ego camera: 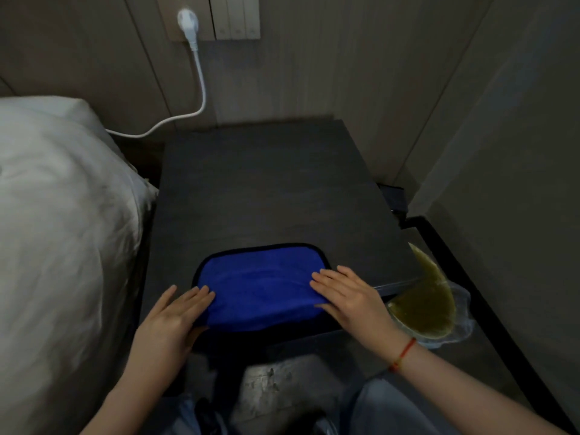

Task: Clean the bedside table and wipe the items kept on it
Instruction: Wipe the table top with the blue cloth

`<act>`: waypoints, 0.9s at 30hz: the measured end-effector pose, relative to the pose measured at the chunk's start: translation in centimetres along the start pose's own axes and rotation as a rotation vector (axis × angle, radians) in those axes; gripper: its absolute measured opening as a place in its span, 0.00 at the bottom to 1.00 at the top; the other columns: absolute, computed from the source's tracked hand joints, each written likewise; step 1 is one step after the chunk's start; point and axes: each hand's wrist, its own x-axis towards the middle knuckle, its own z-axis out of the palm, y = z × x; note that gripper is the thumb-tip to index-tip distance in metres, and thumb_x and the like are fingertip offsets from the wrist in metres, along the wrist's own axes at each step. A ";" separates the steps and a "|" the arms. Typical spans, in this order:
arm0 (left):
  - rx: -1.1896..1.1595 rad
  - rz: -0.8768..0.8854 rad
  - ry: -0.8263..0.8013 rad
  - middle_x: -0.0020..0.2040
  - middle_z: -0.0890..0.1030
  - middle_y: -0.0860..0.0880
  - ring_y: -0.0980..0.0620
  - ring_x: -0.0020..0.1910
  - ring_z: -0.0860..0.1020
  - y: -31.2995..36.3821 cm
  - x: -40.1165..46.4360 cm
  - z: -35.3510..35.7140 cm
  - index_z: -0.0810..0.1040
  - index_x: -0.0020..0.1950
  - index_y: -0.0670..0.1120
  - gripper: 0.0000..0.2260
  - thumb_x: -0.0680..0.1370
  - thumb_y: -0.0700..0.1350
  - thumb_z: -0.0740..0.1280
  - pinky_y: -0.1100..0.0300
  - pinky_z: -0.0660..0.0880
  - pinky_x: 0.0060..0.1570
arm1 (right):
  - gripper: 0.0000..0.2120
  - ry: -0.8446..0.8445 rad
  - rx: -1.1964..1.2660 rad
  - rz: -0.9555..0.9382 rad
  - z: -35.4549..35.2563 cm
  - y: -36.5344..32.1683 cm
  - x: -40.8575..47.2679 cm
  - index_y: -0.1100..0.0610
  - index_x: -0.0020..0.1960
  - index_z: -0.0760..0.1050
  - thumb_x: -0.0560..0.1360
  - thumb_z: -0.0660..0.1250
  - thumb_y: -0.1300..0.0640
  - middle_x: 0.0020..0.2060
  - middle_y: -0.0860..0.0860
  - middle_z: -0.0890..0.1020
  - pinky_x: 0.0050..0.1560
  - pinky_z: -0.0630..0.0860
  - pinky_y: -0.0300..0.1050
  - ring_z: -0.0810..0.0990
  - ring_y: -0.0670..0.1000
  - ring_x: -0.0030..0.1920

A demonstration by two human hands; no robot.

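Nearest the camera, the left hand (175, 312) and right hand (348, 298) lie flat with straight fingers, each pressing one end of a blue cloth (260, 290), so the cloth stretches between them. The cloth sits at the front edge of the dark bedside table (266, 189). Further back, a white plug (188, 25) sits in the wall socket.

- Left hand (175, 315): palm down, fingers straight and close together, resting flat at the near left edge of the cloth (260, 290).
- Right hand (348, 296): palm down, fingers straight, slightly spread, resting flat at the cloth's right edge.
- Both forearms bare, entering from the bottom.
- Right wrist carries a red string bracelet (403, 353).
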 end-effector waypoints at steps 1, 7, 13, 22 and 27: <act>-0.017 0.004 0.020 0.46 0.86 0.44 0.45 0.44 0.85 -0.1 -0.2 -0.2 0.85 0.48 0.40 0.24 0.53 0.35 0.82 0.69 0.53 0.69 | 0.19 0.002 0.047 -0.001 -0.1 0.2 -0.1 0.58 0.49 0.82 0.59 0.79 0.59 0.49 0.52 0.84 0.56 0.75 0.54 0.83 0.49 0.50; -0.447 -0.217 0.060 0.42 0.85 0.48 0.71 0.48 0.77 0.2 0.1 -1.4 0.84 0.39 0.43 0.18 0.57 0.24 0.76 0.72 0.60 0.63 | 0.13 -0.083 0.512 0.308 -1.8 0.7 0.0 0.57 0.42 0.80 0.61 0.74 0.68 0.52 0.48 0.82 0.69 0.63 0.45 0.76 0.45 0.59; -1.340 -0.550 0.073 0.37 0.85 0.52 0.58 0.38 0.83 1.5 3.5 -4.9 0.79 0.44 0.42 0.09 0.72 0.30 0.65 0.70 0.78 0.40 | 0.07 0.029 1.214 0.702 -5.4 1.8 3.4 0.49 0.39 0.81 0.65 0.73 0.60 0.39 0.45 0.85 0.42 0.76 0.32 0.82 0.42 0.43; -1.569 -1.082 -0.211 0.55 0.80 0.36 0.44 0.45 0.80 3.7 9.6 -1.7 0.76 0.54 0.34 0.09 0.79 0.36 0.59 0.50 0.76 0.49 | 0.06 -0.110 0.989 1.366 -3.3 5.0 8.3 0.59 0.47 0.79 0.71 0.70 0.59 0.48 0.57 0.83 0.52 0.78 0.51 0.81 0.54 0.48; -1.573 -1.171 -0.196 0.58 0.79 0.37 0.44 0.46 0.79 4.4 10.0 -1.2 0.76 0.56 0.36 0.10 0.81 0.39 0.58 0.52 0.75 0.46 | 0.15 -0.098 0.621 1.094 -3.0 2.2 10.6 0.59 0.57 0.78 0.71 0.69 0.59 0.52 0.54 0.82 0.49 0.70 0.36 0.75 0.45 0.48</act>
